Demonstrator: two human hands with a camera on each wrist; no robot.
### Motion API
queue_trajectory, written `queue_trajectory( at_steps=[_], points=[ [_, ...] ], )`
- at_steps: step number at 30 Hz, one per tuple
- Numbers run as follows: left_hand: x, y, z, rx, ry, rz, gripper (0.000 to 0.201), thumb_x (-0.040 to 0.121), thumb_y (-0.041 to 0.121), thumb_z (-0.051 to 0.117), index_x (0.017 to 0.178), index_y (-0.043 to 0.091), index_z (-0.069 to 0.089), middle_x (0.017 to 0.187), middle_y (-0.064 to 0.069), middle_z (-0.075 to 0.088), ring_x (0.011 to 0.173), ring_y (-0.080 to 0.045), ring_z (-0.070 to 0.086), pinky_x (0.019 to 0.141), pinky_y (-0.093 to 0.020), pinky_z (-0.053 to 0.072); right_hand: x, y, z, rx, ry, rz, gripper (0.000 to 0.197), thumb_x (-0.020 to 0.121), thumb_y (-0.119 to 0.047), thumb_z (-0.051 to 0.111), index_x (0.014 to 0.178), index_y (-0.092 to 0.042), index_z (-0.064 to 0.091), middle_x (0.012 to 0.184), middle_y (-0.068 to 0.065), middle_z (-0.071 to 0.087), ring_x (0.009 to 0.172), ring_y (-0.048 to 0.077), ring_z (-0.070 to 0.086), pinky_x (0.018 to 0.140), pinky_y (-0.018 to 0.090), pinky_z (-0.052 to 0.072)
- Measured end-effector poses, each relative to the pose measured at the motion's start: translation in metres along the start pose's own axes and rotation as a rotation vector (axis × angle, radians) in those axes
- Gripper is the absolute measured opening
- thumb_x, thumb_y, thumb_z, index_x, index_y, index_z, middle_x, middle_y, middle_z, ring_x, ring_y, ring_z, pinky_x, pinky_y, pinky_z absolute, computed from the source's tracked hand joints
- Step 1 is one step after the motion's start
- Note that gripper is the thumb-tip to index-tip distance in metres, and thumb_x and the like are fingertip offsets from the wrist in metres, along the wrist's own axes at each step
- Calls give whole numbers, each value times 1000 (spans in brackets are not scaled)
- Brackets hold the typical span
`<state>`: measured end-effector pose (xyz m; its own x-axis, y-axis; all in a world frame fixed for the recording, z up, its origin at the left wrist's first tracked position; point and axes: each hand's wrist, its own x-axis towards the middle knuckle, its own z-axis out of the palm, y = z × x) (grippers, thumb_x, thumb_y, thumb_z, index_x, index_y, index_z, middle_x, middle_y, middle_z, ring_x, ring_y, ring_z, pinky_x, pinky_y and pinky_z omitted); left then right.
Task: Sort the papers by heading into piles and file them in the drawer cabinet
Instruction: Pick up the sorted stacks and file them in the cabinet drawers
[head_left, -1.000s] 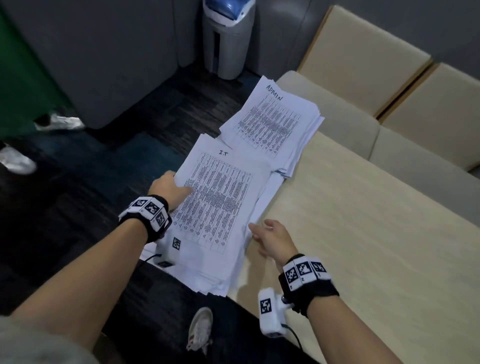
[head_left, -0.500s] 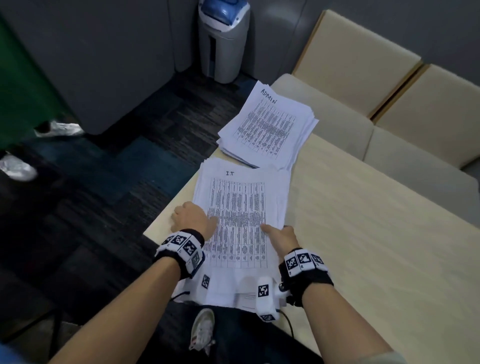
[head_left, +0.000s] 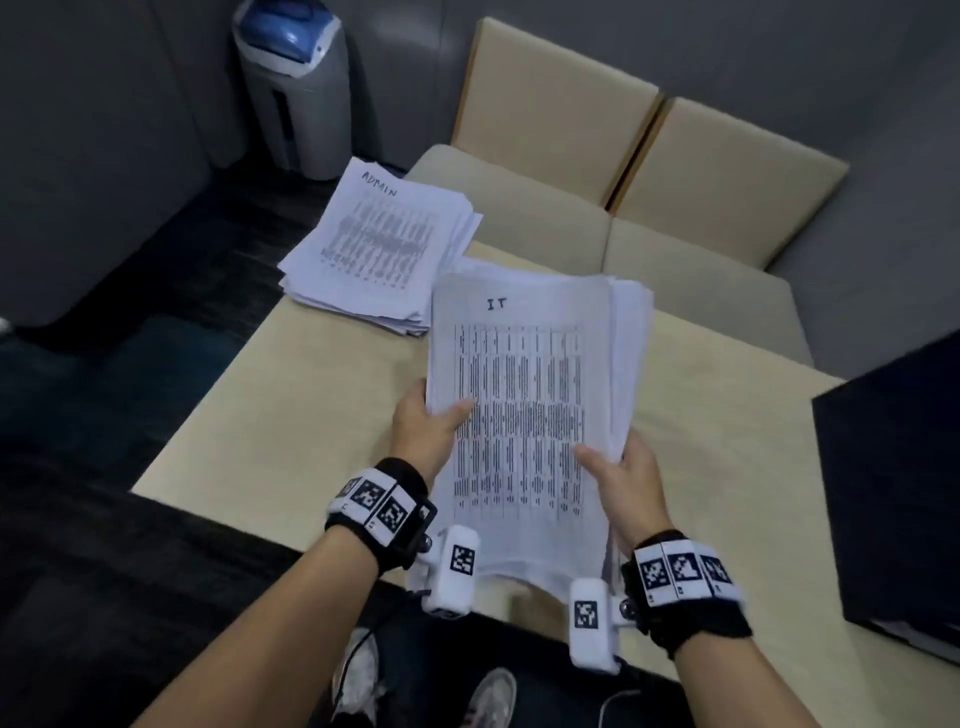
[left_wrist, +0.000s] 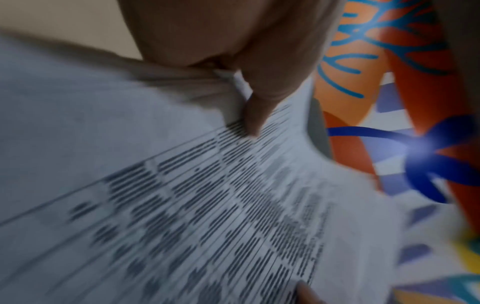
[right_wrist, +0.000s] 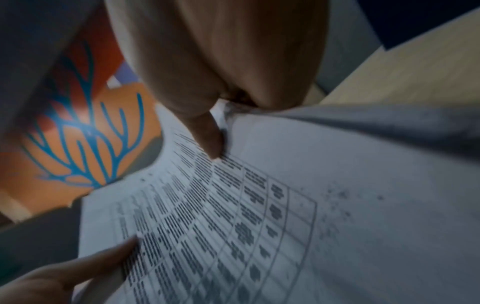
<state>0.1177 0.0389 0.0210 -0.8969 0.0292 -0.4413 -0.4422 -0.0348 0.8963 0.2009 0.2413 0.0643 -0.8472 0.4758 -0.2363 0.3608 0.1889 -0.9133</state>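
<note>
White IT stack (head_left: 524, 395) lifted off table (head_left: 291, 415), squared

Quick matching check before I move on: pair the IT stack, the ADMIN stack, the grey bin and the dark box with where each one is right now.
Things:
1. IT stack
2. ADMIN stack
3. grey bin
4. dark box

Places:
a. on the floor beyond the table
b. on the table's right edge
c. held by left hand and right hand
d. on the table's far left corner

Pairs: 1-c, 2-d, 3-a, 4-b

Grey bin (head_left: 296, 88) with blue lid, beige seats (head_left: 649, 171) – dark carpet (head_left: 104, 364)
</note>
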Motion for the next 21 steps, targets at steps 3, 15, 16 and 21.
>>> queue_trajectory(
  at_steps=[3,15,16,21],
  points=[
    [-25,46,64,-204,-117,205,66,78,36,80,133,14,51,122,-2,67,112,-18,65,98,-39,51,1,-22,-51,183,219,-151,21,88,0,68,98,-18,65,91,-5,72,78,3,68,74,23,53],
    [-65,67,147,-254,-223,516,63,53,50,89,98,17,59,89,4,68,79,-7,64,67,-19,52,4,-5,-156,463,290,-211,28,75,3,78,99,-4,64,91,6,72,79,5,71,67,17,55],
    [-65,63,148,-244,-222,517,68,51,54,89,99,16,59,88,7,69,78,-5,64,66,-17,52,6,-1,-160,479,272,-213,33,73,2,80,102,-3,64,94,8,72,84,8,72,70,19,55],
    [-59,64,160,-173,-253,554,81,52,53,88,116,11,62,103,-2,70,91,-10,67,71,-19,54,25,7,-170,499,120,-219,70,66,-17,86,127,-1,56,111,14,70,104,26,69,83,34,56]
  ],
)
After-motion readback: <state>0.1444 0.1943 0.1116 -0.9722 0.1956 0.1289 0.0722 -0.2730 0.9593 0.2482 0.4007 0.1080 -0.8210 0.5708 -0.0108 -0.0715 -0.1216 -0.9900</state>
